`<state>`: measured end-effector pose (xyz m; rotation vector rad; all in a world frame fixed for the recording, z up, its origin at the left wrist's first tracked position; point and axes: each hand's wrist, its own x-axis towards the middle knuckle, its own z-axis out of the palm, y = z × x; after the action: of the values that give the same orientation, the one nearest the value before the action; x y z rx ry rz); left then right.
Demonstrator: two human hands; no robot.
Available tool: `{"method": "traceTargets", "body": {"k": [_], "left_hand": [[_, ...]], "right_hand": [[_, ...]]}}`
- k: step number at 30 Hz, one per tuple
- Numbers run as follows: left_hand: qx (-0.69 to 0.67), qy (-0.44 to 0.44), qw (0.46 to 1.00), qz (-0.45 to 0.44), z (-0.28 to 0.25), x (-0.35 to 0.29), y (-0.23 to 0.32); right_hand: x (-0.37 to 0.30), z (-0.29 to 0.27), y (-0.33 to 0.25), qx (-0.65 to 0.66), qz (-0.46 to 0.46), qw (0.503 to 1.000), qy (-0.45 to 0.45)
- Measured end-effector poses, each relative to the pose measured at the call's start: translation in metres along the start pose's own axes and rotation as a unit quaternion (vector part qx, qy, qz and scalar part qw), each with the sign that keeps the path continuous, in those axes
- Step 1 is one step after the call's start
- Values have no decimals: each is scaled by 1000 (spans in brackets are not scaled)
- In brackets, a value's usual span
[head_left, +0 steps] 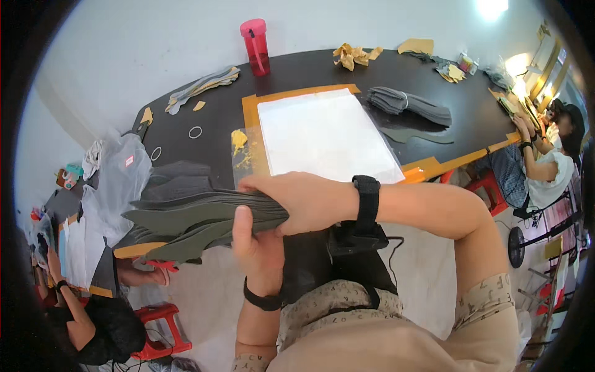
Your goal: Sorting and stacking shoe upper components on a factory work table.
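Observation:
Both my hands grip a thick stack of dark grey-green cut material pieces [186,214], thin and wavy-edged, fanned out toward the left. My right hand [313,199] reaches across from the right and wraps over the stack's right end. From below, my left hand [259,251] closes on the same end, its thumb upright against the near side. The stack is held at the table's near edge. Its far right end is hidden inside my hands. A white sheet [328,130] lies just beyond them, on a board edged with brown tape.
On the dark table [204,146] are a banded grey bundle [409,105], a loose strip pile [201,88], a red bottle [256,48], crumpled brown paper [355,56] and a rubber band [195,132]. A clear plastic bag [118,180] stands left. Other people work at both sides.

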<state>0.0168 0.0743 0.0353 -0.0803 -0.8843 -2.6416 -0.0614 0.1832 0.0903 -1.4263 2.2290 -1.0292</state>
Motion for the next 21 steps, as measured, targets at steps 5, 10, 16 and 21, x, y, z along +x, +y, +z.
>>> {"method": "traceTargets", "body": {"k": [5,10,16,21], "left_hand": [[-7,21,1000,2,2,15,-17],[35,-29,999,14,-14,29,-25],[86,-30,996,10,-43,38,-25],[244,42,968,35,-40,31,-13]], "right_hand": [[4,-10,18,24,71,997,-11],[16,-17,36,-24,81,996,-29],[44,-55,65,-89,47,995,20],[74,-127,115,-276,20,955,110]]}}
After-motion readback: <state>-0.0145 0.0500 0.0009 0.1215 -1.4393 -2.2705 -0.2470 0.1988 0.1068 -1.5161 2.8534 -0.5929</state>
